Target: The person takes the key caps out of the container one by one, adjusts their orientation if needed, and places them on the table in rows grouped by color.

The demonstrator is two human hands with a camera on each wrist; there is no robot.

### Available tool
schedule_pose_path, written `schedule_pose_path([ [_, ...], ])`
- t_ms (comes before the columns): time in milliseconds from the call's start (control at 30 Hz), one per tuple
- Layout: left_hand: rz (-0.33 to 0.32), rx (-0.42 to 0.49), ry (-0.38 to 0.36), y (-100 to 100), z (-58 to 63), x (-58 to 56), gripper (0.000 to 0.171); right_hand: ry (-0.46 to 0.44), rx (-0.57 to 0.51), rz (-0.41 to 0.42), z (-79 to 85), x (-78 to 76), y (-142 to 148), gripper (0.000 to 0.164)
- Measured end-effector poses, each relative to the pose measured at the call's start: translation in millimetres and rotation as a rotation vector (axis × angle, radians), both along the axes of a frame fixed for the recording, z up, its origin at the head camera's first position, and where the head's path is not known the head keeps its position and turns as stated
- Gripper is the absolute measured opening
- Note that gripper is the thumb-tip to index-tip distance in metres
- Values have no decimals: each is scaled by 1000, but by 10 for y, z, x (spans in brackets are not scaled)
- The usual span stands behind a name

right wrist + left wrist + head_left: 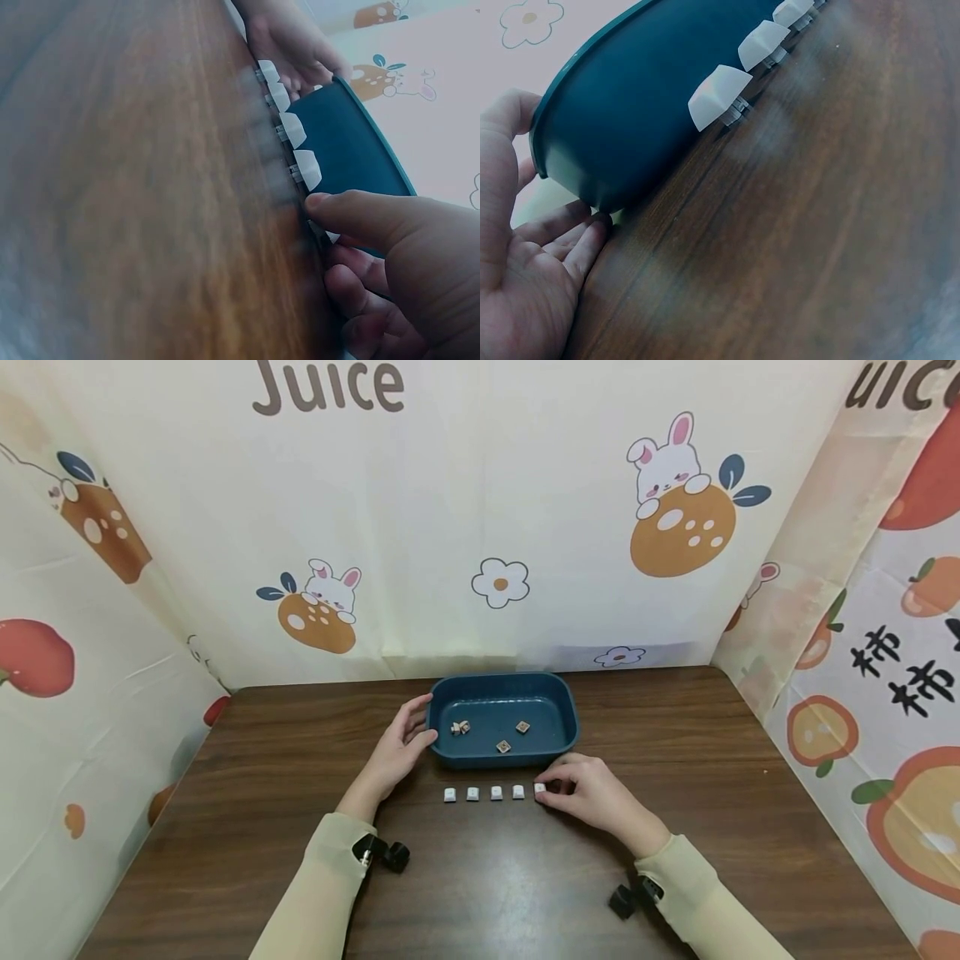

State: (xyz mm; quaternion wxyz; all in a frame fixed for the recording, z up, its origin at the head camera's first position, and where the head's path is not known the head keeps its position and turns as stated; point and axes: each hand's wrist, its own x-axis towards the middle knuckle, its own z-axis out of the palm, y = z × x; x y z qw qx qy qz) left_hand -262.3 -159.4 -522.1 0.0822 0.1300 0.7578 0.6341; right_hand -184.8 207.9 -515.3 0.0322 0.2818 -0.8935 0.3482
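Observation:
A dark blue tray [498, 762] stands at the back of the table, with several small tan square pieces [503, 747] inside. My left hand [393, 754] holds the tray's left end. In the left wrist view its thumb meets the rim and its fingers reach the lower wall. White keycaps with clear stems beneath them [718, 99] form a row in front of the tray. At the row's right end, my right hand [592, 789] pinches one white keycap [540, 787] between thumb and fingers. The right wrist view shows that keycap mostly hidden behind the thumb [360, 214].
The brown wooden table [465, 893] spreads toward me and to both sides. Printed cloth hangs behind [442, 510] and along the left and right sides. A small black camera sits on each wrist.

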Motion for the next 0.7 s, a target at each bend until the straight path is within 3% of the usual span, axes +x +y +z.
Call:
schedule_pose_path([
  [700,2,-7,0,-3,-1,-2,61,-1,-10,3,9,-7,12,19],
])
